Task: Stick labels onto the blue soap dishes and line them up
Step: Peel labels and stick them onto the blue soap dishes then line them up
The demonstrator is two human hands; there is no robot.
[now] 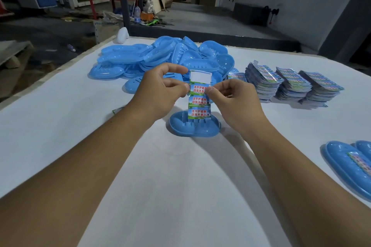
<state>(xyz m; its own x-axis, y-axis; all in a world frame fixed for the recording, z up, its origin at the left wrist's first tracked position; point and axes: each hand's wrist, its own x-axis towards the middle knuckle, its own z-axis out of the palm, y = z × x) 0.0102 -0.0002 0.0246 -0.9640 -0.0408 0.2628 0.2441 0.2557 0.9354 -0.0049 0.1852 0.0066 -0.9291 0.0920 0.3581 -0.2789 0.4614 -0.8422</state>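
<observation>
- Light is dim and cool; the hall behind lies in gloom.
- The white table [180,186] is the brightest surface, evenly lit from above.
- Soft shadows fall under both forearms and beside the dish [192,128].
- Wide-angle distortion bends the table edges and stretches the corners.
- Focus is sharp centrally, softer at the right edge.

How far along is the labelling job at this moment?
Early on. Done: two dishes at the right edge, the nearer one showing a label. In hand: the left hand and right hand pinch a label strip, top slot already blank, above one unlabelled dish. Left: the large blue pile and full label stacks.
</observation>
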